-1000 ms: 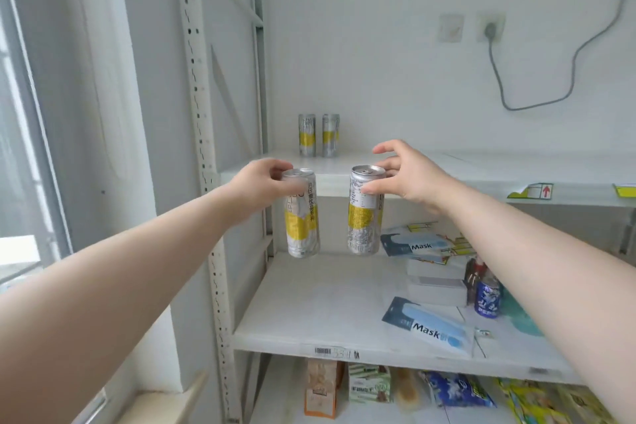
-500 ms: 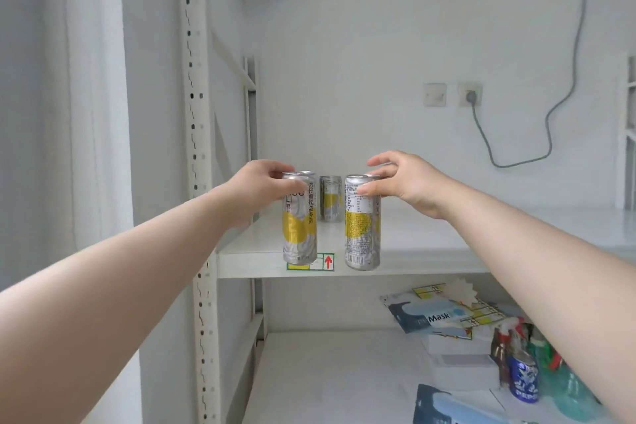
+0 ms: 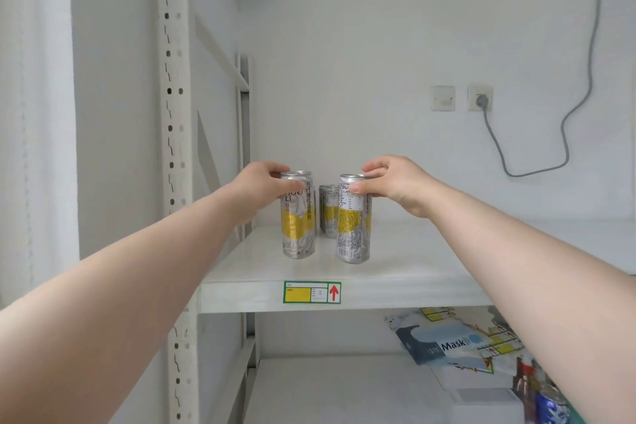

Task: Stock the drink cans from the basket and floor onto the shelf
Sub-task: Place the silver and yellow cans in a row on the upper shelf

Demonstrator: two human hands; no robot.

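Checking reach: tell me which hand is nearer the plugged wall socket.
Right. The right hand, gripping the right can, sits below and left of the socket; the left hand, gripping the left can, is farther left.

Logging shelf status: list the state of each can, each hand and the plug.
left can: upright on the shelf, gripped at top
right can: upright on the shelf, gripped at top
back can: upright, untouched
left hand: grips left can
right hand: grips right can
plug: in its socket

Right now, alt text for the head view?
The left hand and right hand each grip the top of an upright silver-and-yellow drink can, left can and right can, at a white shelf with another can behind.
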